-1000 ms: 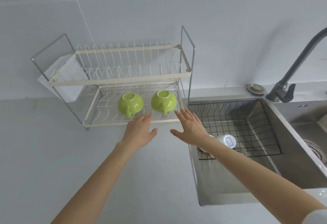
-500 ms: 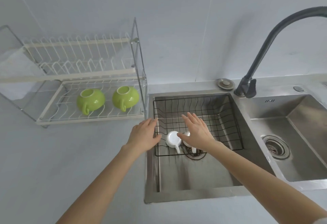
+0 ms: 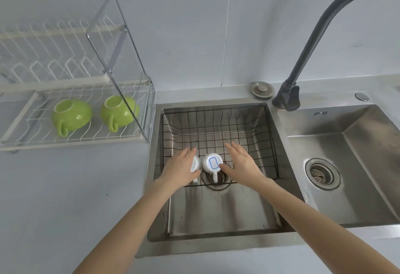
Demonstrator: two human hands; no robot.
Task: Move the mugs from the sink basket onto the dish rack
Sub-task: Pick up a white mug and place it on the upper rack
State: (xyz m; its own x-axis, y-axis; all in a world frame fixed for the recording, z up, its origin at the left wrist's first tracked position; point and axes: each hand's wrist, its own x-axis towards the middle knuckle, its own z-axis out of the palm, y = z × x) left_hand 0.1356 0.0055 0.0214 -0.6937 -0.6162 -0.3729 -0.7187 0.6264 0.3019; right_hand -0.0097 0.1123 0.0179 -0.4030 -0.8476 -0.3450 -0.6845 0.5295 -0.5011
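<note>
Two white mugs stand upside down at the front of the black wire sink basket (image 3: 216, 126). One white mug (image 3: 212, 163) shows a blue-outlined label on its base, with its handle toward me. The other white mug (image 3: 195, 163) is mostly hidden under my left hand (image 3: 181, 168), which hovers over it with fingers apart. My right hand (image 3: 243, 164) is spread open just right of the labelled mug, its thumb at the mug's edge. Two green mugs (image 3: 71, 115) (image 3: 119, 111) lie upside down on the lower shelf of the white dish rack (image 3: 65, 141).
The basket sits in the left steel sink bowl (image 3: 216, 215) over a drain. A dark curved faucet (image 3: 307, 46) rises behind, and a second bowl (image 3: 346, 165) with a drain lies to the right. The rack stands on the grey counter (image 3: 65, 198) left of the sink.
Both hands have moved from the dish rack's front edge to the right and down into the sink basket, now at the two white mugs. My view has swung right toward the sink.
</note>
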